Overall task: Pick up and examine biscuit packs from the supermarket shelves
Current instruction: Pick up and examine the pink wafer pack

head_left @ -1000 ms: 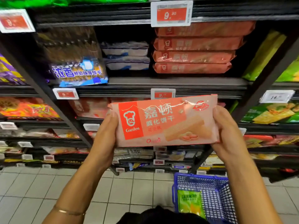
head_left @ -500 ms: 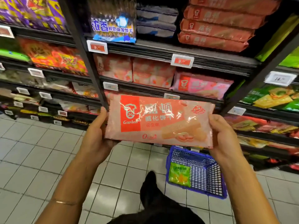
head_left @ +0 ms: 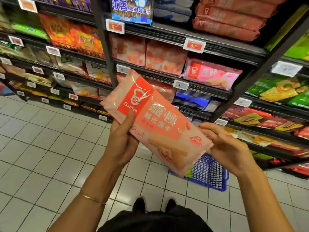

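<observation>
A pink-orange Garden wafer biscuit pack [head_left: 157,124] is held in front of me, tilted so its logo end points up and left. My left hand [head_left: 122,139] grips its lower left side, thumb on the printed front. My right hand [head_left: 229,148] holds the lower right end, fingers behind the pack's edge. More packs of the same kind are stacked on the upper shelf [head_left: 229,19], and a pinker one [head_left: 212,76] lies on the shelf below.
Dark shelves [head_left: 197,87] full of snack packs run across the top and right. A blue shopping basket [head_left: 209,174] stands on the white tiled floor [head_left: 50,156] under the pack. My shoes [head_left: 153,205] show at the bottom.
The pack has turned from level to a diagonal, logo end up and left. My view has dropped lower toward the floor and basket. Both hands keep hold of it.
</observation>
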### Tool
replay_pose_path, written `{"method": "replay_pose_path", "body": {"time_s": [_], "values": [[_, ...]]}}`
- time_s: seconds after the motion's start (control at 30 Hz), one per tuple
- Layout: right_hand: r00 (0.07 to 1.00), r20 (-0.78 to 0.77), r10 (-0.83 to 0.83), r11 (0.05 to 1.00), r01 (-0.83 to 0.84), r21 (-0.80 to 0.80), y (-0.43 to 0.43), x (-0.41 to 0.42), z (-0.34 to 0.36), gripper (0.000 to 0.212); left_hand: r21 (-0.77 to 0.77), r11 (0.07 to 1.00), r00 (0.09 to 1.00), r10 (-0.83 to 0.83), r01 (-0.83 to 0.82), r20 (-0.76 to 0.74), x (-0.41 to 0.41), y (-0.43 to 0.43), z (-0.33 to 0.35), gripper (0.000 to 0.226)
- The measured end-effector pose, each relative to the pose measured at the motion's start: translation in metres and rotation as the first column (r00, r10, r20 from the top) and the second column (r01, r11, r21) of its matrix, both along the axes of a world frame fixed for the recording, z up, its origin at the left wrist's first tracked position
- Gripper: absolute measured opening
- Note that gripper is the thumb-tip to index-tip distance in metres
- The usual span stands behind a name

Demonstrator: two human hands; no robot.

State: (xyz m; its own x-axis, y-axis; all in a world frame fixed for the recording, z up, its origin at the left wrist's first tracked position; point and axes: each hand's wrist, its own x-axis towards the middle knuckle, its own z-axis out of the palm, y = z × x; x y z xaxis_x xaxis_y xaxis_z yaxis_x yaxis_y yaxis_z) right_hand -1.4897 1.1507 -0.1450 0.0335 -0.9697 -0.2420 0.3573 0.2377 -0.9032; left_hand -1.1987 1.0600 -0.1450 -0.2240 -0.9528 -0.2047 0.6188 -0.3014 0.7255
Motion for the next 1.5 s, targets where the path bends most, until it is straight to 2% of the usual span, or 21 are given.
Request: {"method": "replay_pose_path", "body": {"time_s": [0.07, 0.13, 0.2, 0.27, 0.4, 0.6, 0.77, 0.93, 1.07, 1.17, 1.23, 1.3, 1.33, 1.4, 1.5], "values": [[0.962, -0.272, -0.009, 1.0, 0.008, -0.005, -0.009, 0.002, 0.013, 0.051, -0.034, 0.999, 0.998, -0.001, 0.003, 0.061, -0.005, 0.004, 0.004, 0.076], [0.882, -0.468, 0.053, 0.998, -0.054, 0.01, -0.016, 0.01, 0.023, 0.055, -0.06, 0.997, 0.99, -0.047, 0.056, 0.136, -0.016, 0.009, 0.006, 0.066], [0.823, -0.558, 0.104, 0.994, -0.102, 0.034, -0.019, 0.019, 0.027, 0.045, -0.068, 0.991, 0.973, -0.1, 0.117, 0.21, -0.029, 0.014, 0.007, 0.058], [0.801, -0.596, 0.06, 0.998, -0.057, 0.024, -0.017, 0.022, 0.028, 0.042, -0.055, 0.989, 0.97, -0.121, 0.135, 0.213, -0.04, 0.018, 0.008, 0.056], [0.866, -0.5, 0.009, 0.997, 0.031, 0.072, -0.01, 0.02, 0.027, 0.042, 0.003, 0.987, 0.979, -0.162, 0.162, 0.123, -0.041, 0.025, 0.005, 0.057], [0.873, -0.483, -0.06, 0.992, 0.105, 0.066, -0.007, 0.035, 0.02, 0.04, 0.028, 0.967, 0.925, -0.249, 0.252, 0.285, -0.033, 0.039, -0.009, 0.048], [0.913, -0.403, -0.058, 0.987, 0.112, 0.113, -0.008, 0.047, 0.013, 0.032, 0.077, 0.976, 0.922, -0.219, 0.205, 0.319, -0.021, 0.035, -0.017, 0.046], [0.988, -0.125, -0.089, 0.985, 0.106, 0.137, -0.007, 0.055, 0.011, 0.035, 0.181, 0.973, 0.962, -0.183, 0.146, 0.205, -0.012, 0.025, -0.018, 0.044], [0.99, -0.109, -0.088, 0.992, 0.097, 0.081, -0.005, 0.06, 0.012, 0.039, 0.289, 0.939, 0.973, -0.219, 0.188, 0.078, -0.008, 0.022, -0.014, 0.046], [0.983, -0.148, -0.105, 0.992, 0.114, 0.055, -0.004, 0.065, 0.011, 0.023, 0.39, 0.889, 0.968, -0.251, 0.241, -0.026, -0.006, 0.022, -0.011, 0.048], [0.974, -0.2, -0.11, 0.991, 0.123, 0.057, -0.005, 0.067, 0.008, 0.034, 0.442, 0.854, 0.961, -0.266, 0.274, -0.081, -0.004, 0.02, -0.01, 0.043], [0.97, -0.187, -0.156, 0.979, 0.177, 0.098, -0.006, 0.069, 0.007, 0.02, 0.465, 0.831, 0.952, -0.283, 0.305, -0.119, -0.002, 0.018, -0.009, 0.042], [0.976, -0.122, -0.179, 0.974, 0.194, 0.121, -0.007, 0.069, 0.004, 0.017, 0.476, 0.82, 0.948, -0.288, 0.318, -0.138, -0.002, 0.017, -0.009, 0.041], [0.972, 0.019, -0.235, 0.957, 0.228, 0.177, -0.006, 0.069, -0.001, 0.041, 0.512, 0.793, 0.944, -0.284, 0.33, -0.169, -0.002, 0.015, -0.01, 0.038], [0.971, 0.103, -0.215, 0.961, 0.191, 0.2, -0.005, 0.071, 0.001, 0.051, 0.54, 0.774, 0.943, -0.288, 0.33, -0.164, -0.002, 0.014, -0.015, 0.044]]}}
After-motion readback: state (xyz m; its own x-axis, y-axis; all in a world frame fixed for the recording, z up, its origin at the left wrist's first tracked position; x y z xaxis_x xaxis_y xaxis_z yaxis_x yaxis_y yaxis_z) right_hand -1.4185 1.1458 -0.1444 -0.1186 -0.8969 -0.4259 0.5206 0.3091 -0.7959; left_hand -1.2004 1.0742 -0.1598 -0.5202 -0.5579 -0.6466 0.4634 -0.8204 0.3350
